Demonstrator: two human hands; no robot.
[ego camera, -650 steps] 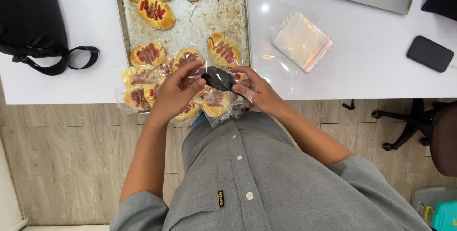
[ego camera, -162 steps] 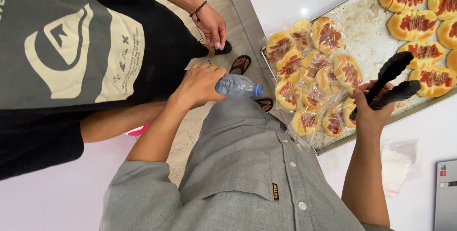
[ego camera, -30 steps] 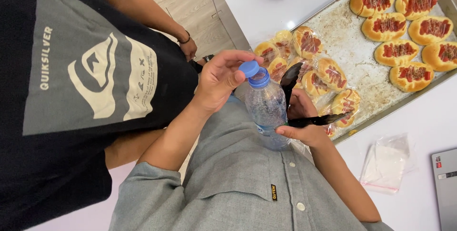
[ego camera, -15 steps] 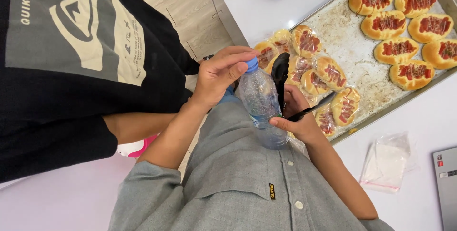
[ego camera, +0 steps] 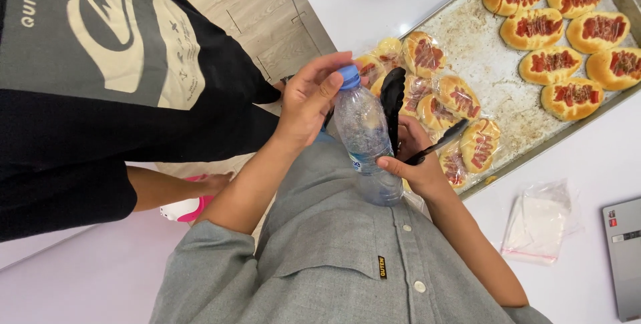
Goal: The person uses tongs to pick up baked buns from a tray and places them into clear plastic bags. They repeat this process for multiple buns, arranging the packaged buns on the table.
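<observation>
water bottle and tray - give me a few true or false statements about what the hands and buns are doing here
1. The left hand grips the blue cap of the water bottle. True.
2. The right hand holds only the bottle. False: it also holds black tongs against the bottle.
3. All the buns on the baking tray are wrapped. False: the wrapped buns lie at the near end; the unwrapped buns fill the far end.
4. A stack of clear plastic bags lies on the white table, off the tray. True.
5. The bottle lies flat on the tray. False: it is held up over the person's grey shirt.
</observation>
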